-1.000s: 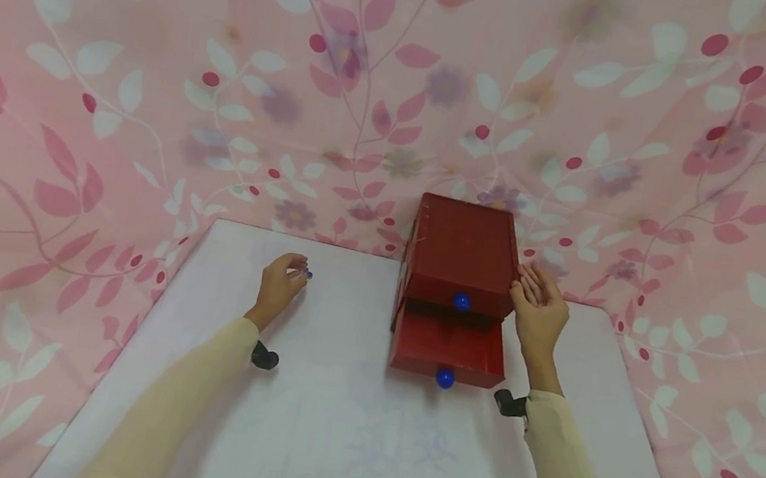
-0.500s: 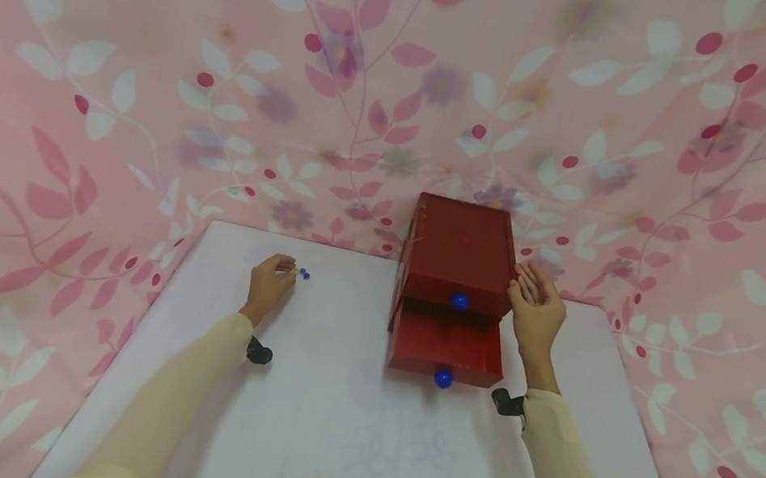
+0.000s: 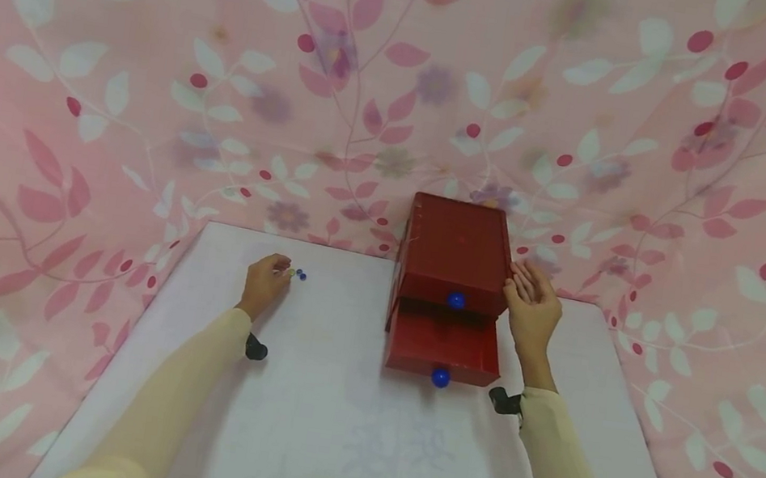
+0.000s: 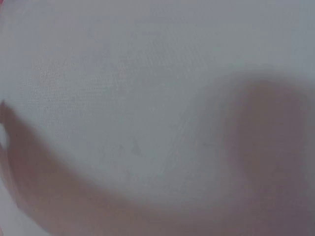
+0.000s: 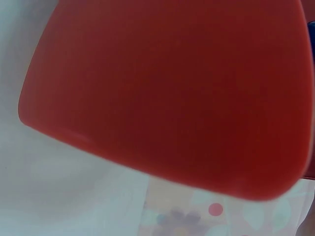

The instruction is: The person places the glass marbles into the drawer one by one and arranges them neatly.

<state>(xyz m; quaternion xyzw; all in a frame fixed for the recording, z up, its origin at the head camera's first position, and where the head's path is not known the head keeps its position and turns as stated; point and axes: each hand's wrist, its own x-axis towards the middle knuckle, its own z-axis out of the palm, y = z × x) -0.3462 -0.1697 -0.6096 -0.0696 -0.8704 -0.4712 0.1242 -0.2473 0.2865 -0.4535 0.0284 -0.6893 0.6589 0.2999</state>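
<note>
In the head view, two hands are seen at one white table, which is backed by pink leaf-printed cloth. Three small beads are counted beside the fingertips of the left hand: two blue beads and one yellowish bead, nearest the fingers. The fingers are bent with a narrow gap; whether anything is pinched between them cannot be told. One red cabinet is placed toward the right, near the back edge. Two blue knobs are counted, an upper knob and a lower knob; the lower one is borne by a pulled-out drawer. The cabinet's right side is touched by the loosely spread fingers of the right hand. Two pale sleeves are seen, and one black device is worn at each wrist.

In the left wrist view, two blurred shapes of the left hand are shown against white, set wide apart; the beads cannot be made out.

In the right wrist view, most of the space is filled by one red panel, with printed cloth seen below.
</note>
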